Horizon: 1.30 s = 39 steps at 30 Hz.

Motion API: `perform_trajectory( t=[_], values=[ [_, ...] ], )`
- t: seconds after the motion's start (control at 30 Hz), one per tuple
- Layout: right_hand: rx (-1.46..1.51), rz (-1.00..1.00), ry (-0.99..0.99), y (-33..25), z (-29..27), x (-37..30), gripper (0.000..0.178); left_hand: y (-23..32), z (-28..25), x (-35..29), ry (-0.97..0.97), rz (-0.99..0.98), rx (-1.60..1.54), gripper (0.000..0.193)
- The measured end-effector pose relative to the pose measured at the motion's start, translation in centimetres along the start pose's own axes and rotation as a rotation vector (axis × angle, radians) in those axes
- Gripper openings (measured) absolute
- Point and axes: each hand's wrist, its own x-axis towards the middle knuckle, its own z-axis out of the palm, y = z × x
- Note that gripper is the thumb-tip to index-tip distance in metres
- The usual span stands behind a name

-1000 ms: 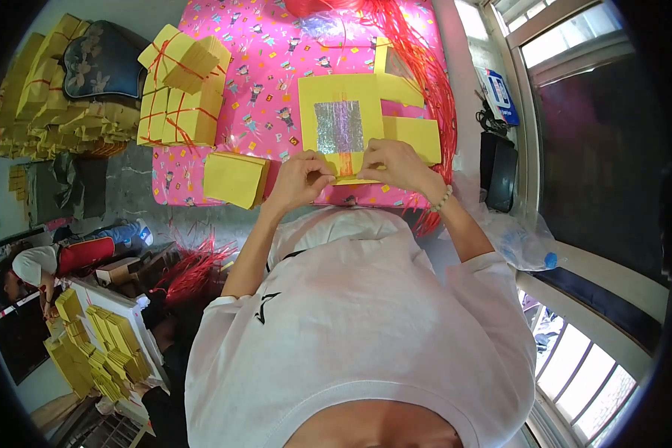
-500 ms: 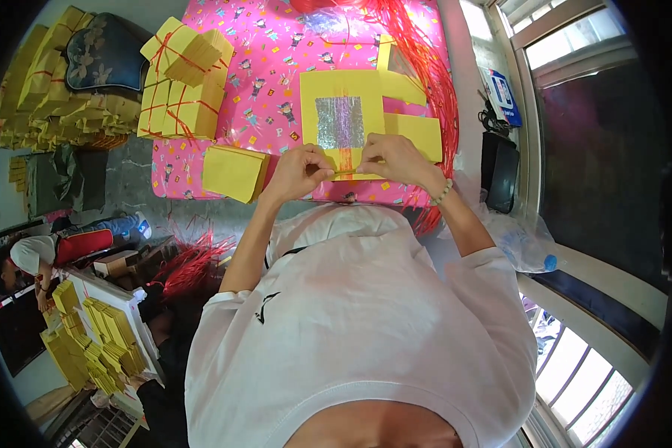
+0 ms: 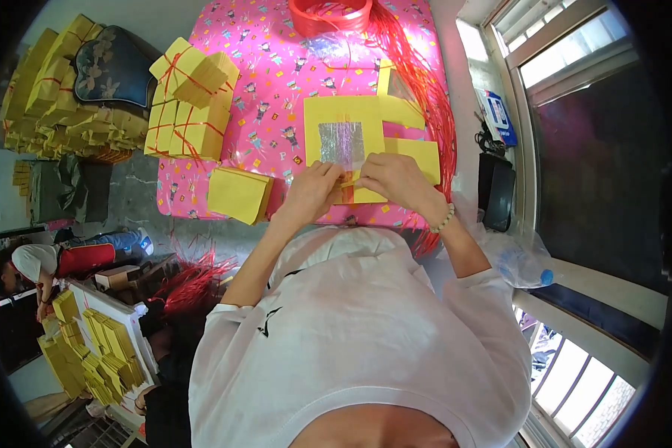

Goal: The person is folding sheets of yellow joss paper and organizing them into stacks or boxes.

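Brings left hand point(image 3: 321, 190) and right hand point(image 3: 401, 180) up from the near edge of the foil-patched yellow paper point(image 3: 372, 134), flat on the pink patterned counter point(image 3: 276, 93), to the orange-red band point(image 3: 349, 196) below the silver patch point(image 3: 340, 142). Leaves that near edge free, so probably works at the band now. Keeps both hands narrow, fingertips pinched close to one another; cannot tell whether gripping the band itself or only the paper.

On the counter, left to right: red-tied yellow blocks point(image 3: 198, 134), left of the foil-patched yellow paper; a looser yellow stack point(image 3: 237, 193), also left, nearer it; a red coil point(image 3: 328, 27), beyond it; a plain yellow stack point(image 3: 418, 159), just right of it; loose red strips point(image 3: 434, 89), farther right.

In the room: a co-worker point(image 3: 37, 263) and heaped yellow bundles point(image 3: 45, 78), far left of the foil-patched yellow paper; a dark floral chair back point(image 3: 118, 69) and a red tangle point(image 3: 194, 281) on the floor, less far left; a black case point(image 3: 495, 183), a clear plastic bag point(image 3: 519, 257) and a dark window pane point(image 3: 597, 160), right of it.
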Motion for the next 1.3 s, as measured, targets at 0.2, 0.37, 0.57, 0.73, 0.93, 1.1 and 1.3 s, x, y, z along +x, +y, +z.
perform_trajectory(
  t=[0.2, 0.37, 0.57, 0.73, 0.93, 1.1, 1.3],
  values=[
    [0.237, 0.191, 0.571, 0.4, -0.3, 0.4, 0.040, 0.2, -2.1, 1.1, 0.205, -0.102, -0.059, 0.025],
    [0.772, 0.581, 0.522, 3.6, 3.3, 0.6, 0.057, 0.0, -4.0, 1.2, 0.238, -0.273, -0.281, 0.025],
    [1.078, 0.214, 0.453, 2.5, 3.4, 2.8, 0.078, -0.6, -2.3, 1.6, 0.299, -0.167, -0.768, 0.019],
    [1.011, 0.369, 0.350, 0.9, 1.4, 2.3, 0.066, -1.7, -0.5, 1.8, 0.297, -0.266, -0.857, 0.034],
    [0.707, 0.290, 0.378, 2.1, 2.6, 2.1, 0.054, -2.2, 1.0, 2.5, 0.476, -0.186, -0.523, 0.062],
    [0.622, 0.275, 0.350, 2.1, 2.5, 2.6, 0.053, -3.2, 1.9, 2.8, 0.472, -0.131, -0.629, 0.058],
    [0.708, 0.328, 0.391, 2.1, 2.7, 3.1, 0.045, -3.3, 1.0, 3.4, 0.331, -0.202, -0.722, 0.053]
  ],
)
